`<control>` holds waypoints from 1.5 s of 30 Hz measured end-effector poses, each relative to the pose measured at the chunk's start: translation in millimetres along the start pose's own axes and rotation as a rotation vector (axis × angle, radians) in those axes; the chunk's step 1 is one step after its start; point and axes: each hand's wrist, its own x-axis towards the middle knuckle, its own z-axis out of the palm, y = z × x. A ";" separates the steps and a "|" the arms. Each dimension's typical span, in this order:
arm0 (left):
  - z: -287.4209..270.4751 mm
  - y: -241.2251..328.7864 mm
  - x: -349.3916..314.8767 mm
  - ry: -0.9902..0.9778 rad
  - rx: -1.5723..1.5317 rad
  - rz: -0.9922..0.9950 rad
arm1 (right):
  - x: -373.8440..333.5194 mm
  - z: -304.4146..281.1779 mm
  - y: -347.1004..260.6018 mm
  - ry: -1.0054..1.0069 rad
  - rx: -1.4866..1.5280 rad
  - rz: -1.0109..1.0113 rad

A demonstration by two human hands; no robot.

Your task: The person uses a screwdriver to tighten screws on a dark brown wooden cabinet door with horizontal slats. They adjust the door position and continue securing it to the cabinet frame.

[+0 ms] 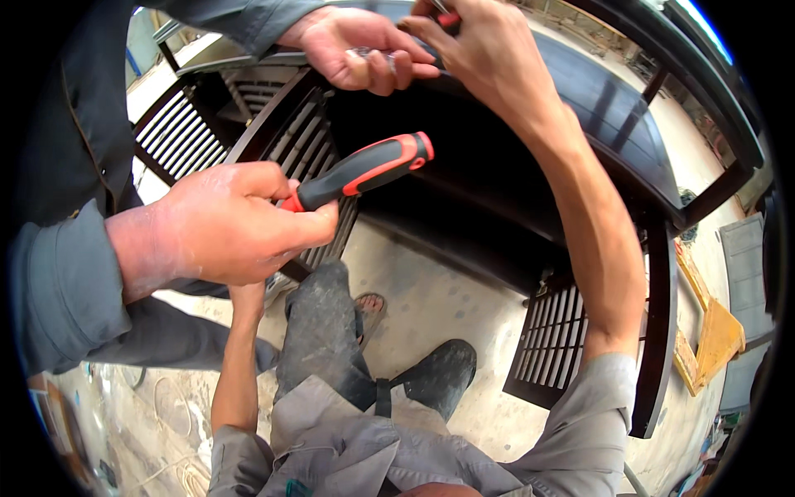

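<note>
My right hand (484, 41) reaches up to the top of the view, with its fingers closed round a small red-and-black tool (449, 20) that is mostly hidden. Close to its left, a co-worker's cupped hand (352, 41) holds small shiny metal pieces (370, 55). The co-worker's other hand (219, 219) grips a red-and-black screwdriver (368, 171), its handle pointing up to the right. My left forearm (238, 373) rises behind that hand, which covers my left hand. In front of me stands a dark wooden cabinet-like piece of furniture (464, 207).
Slatted dark panels (551, 340) stand at the lower right and left of the furniture. A dark frame bar (696, 74) crosses the upper right. Pale wood scraps (719, 344) lie at the right. Cords (186, 476) lie on the floor at lower left.
</note>
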 end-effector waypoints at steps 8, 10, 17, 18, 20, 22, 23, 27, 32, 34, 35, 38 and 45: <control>53.6 270.9 27.8 -1.232 1.146 1.372 | 22.9 38.1 7.3 -0.101 0.213 0.091; 59.2 274.7 25.8 -1.307 1.153 1.457 | 21.8 46.9 5.3 -0.153 0.235 0.088; 60.9 265.5 23.3 -1.329 1.184 1.479 | 31.7 45.7 -7.9 -0.433 0.462 0.261; 59.7 266.0 23.3 -1.318 1.185 1.474 | 33.3 52.0 -10.7 -0.460 0.497 0.284; 58.6 265.6 22.6 -1.310 1.184 1.445 | 31.9 62.7 -16.1 -0.397 0.464 0.239; 59.1 261.5 22.9 -1.286 1.145 1.418 | 28.9 71.9 -13.9 -0.334 0.427 0.127; 61.3 258.6 24.9 -1.271 1.100 1.414 | 27.2 73.8 -11.4 -0.266 0.368 0.066; 46.2 230.1 42.2 -0.990 0.881 1.121 | 7.2 64.7 -18.3 0.073 0.392 0.121; 38.8 107.4 46.1 -0.191 0.345 0.353 | -148.3 74.2 -62.3 0.197 0.809 0.794; 26.1 50.6 35.5 0.038 0.223 0.190 | -240.6 108.7 -96.0 -0.032 0.858 1.092; 23.1 25.9 30.2 0.112 0.189 0.139 | -276.2 111.1 -110.0 -0.356 1.116 1.510; 25.6 -11.0 28.4 0.170 0.132 0.080 | -385.3 126.2 -151.4 -0.382 1.426 1.924; 8.0 -27.8 44.1 0.078 0.027 -0.013 | -403.2 114.5 -158.2 -0.330 1.954 2.075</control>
